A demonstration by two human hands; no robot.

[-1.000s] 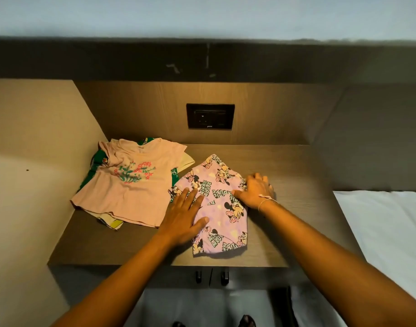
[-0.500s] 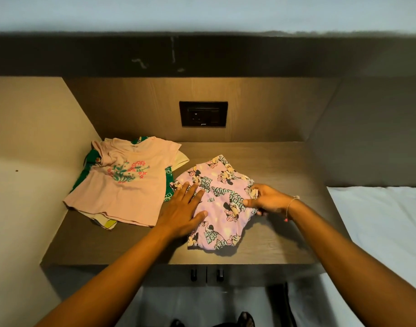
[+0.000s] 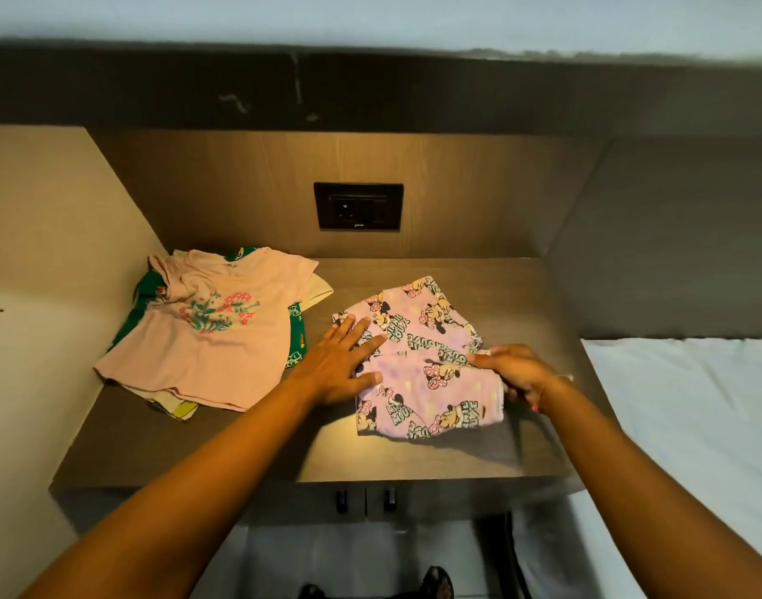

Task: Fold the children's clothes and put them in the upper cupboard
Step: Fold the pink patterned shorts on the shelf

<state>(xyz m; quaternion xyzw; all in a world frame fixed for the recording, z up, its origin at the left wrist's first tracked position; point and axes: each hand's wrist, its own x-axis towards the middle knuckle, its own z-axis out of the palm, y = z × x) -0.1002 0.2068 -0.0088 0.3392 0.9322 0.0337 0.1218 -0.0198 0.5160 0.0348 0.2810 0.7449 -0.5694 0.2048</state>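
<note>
A lilac garment (image 3: 431, 382) printed with cartoon mice lies partly folded on the wooden counter (image 3: 249, 451). My left hand (image 3: 342, 367) presses flat on its left edge, fingers spread. My right hand (image 3: 515, 371) pinches the garment's right edge, where a fold lies across the middle. To the left lies a pink T-shirt (image 3: 210, 326) with a flower print, spread on top of a green garment (image 3: 143, 298) and a pale yellow one (image 3: 180, 408).
A dark socket plate (image 3: 358, 206) sits in the back panel. Side panels close in the counter on the left and right. A white bed (image 3: 690, 425) lies to the right. Two small cupboard handles (image 3: 364, 500) show below the counter's front edge.
My right hand slid from the top of the lilac garment to its right edge and took hold of it. The garment has shifted and a fold now runs across it. My left hand stayed.
</note>
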